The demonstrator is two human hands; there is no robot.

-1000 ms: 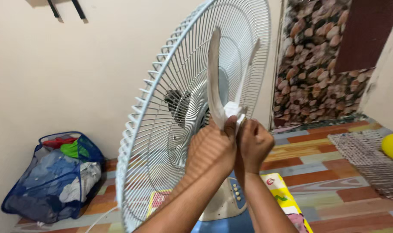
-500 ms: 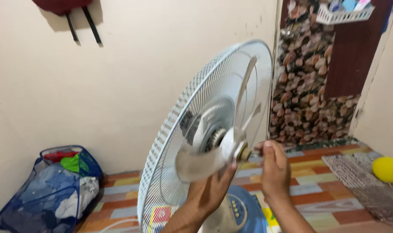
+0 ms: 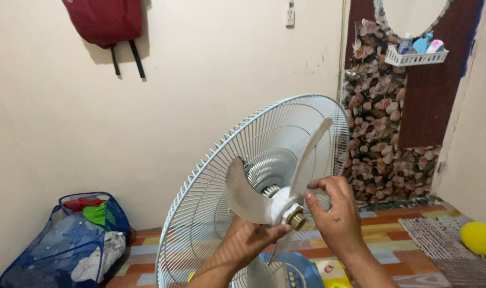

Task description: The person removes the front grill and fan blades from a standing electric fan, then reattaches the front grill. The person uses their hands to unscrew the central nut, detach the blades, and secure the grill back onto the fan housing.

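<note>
A white fan stands in front of me with its front guard off. Its rear wire grille [image 3: 216,176] is bare and tilted. The translucent grey blade set [image 3: 248,200] sits on the motor shaft. My left hand [image 3: 245,245] holds the blade hub from below, thumb pressed on it. My right hand [image 3: 333,218] pinches the round brass-coloured cap [image 3: 295,219] at the hub's front. The fan's blue base with buttons [image 3: 296,272] shows under my arms.
A blue mesh bag of clothes [image 3: 67,240] leans against the cream wall at left. A dark red bag [image 3: 104,21] hangs above. At right are a stone-pattern wall, a white basket of bottles [image 3: 416,53], a woven mat [image 3: 440,240] and a yellow ball [image 3: 480,237].
The view has risen and pulled back, showing more wall. The blades have turned. My right hand moved from the hub's side onto the cap; my left stays under the hub.
</note>
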